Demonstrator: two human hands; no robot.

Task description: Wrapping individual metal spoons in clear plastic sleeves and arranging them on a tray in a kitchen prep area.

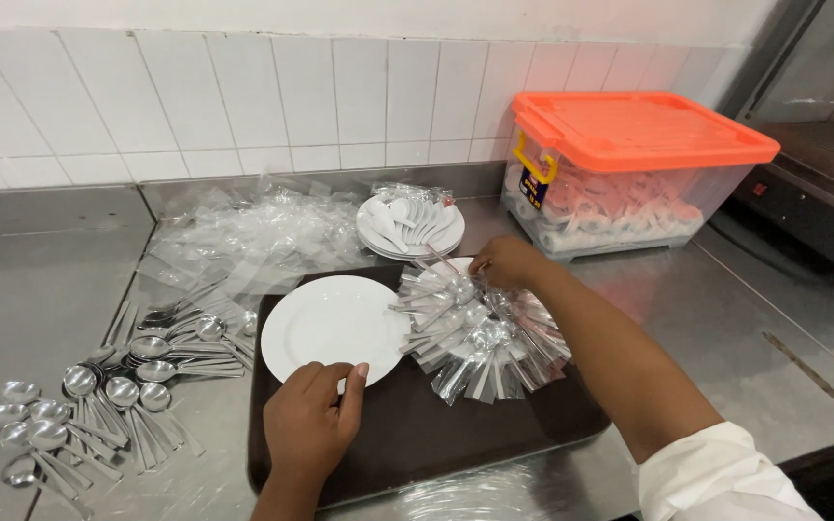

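Spoons in clear wrap lay fanned just below right hand, which pinched one handle. Left hand gripped white plate rim, further from them.

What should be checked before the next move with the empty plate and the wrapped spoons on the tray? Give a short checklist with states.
1. Left hand grips the near rim of the white plate: ok.
2. Plate bare and flat on the dark tray: ok.
3. Right hand touches the wrapped spoons: ok.
4. Right hand actually pinching a spoon: cannot tell.
5. Wrapped spoons all within the tray: ok.
6. Loose spoons lie off the tray: ok.
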